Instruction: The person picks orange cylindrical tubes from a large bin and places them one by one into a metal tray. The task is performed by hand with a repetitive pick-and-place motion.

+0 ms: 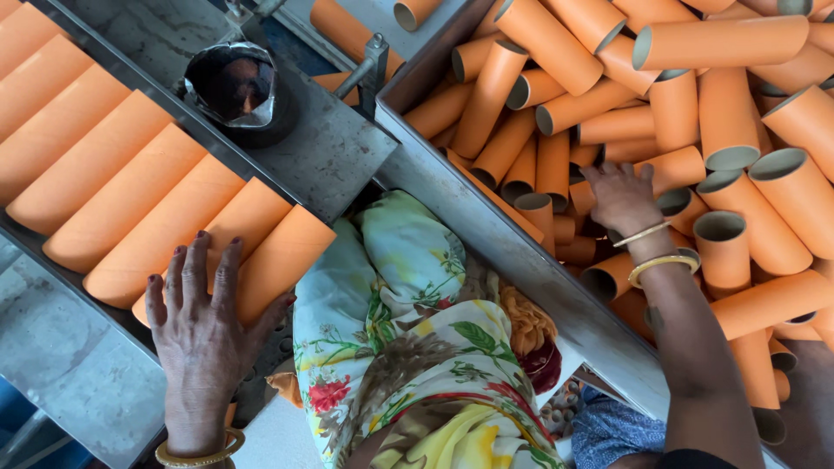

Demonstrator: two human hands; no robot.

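The tubes are smooth orange cardboard cylinders with open ends and pale grey insides, all alike in colour and length. On the left a row of tubes [130, 187] lies side by side, parallel, in a slanting metal tray [52, 347]; on the right a loose pile of tubes [678, 113] fills a metal bin [486, 217], lying every which way, some showing their open mouths. The left hand [204, 326] lies flat, palm down, fingers spread and straight, resting on the nearest tubes at the lower end of the row, pressing on them rather than gripping; a gold bangle [198, 453] sits at the wrist. The right hand [621, 198] reaches over the bin wall into the pile, back of the hand up, fingers bent down among the tubes; whether it has closed on one cannot be told, as the fingertips are hidden. Two gold bracelets [653, 252] circle that wrist. Between the arms shows flowered cloth [408, 347], and above it a foil-lined cup [234, 87] stands on the metal ledge.
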